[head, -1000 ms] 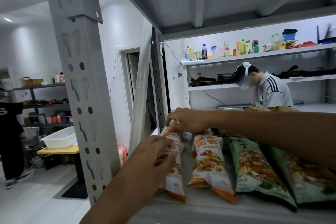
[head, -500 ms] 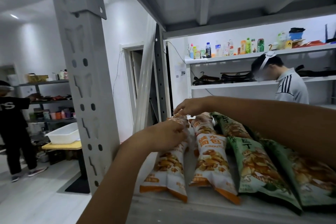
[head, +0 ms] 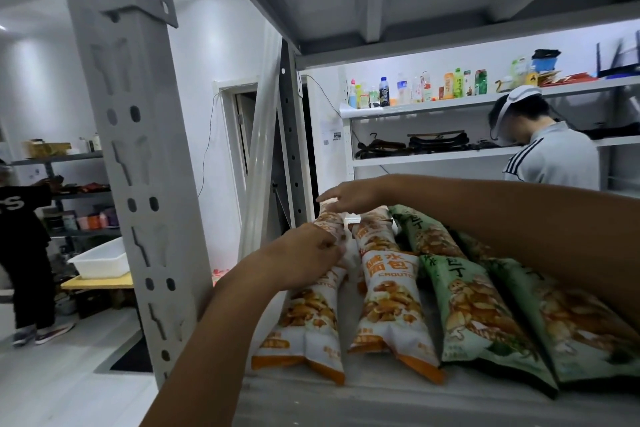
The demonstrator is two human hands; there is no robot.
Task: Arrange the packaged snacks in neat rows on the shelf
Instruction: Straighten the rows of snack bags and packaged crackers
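Orange bag (head: pixel 311 315) lies at shelf (head: pixel 381 400) left end, long axis running front to back. Left hand (head: pixel 304 260), nearer, curls round its far end (grip looks firm). Right hand (head: pixel 349 196) reaches beyond, fingers straight, touching rear bag (head: pixel 328 218).
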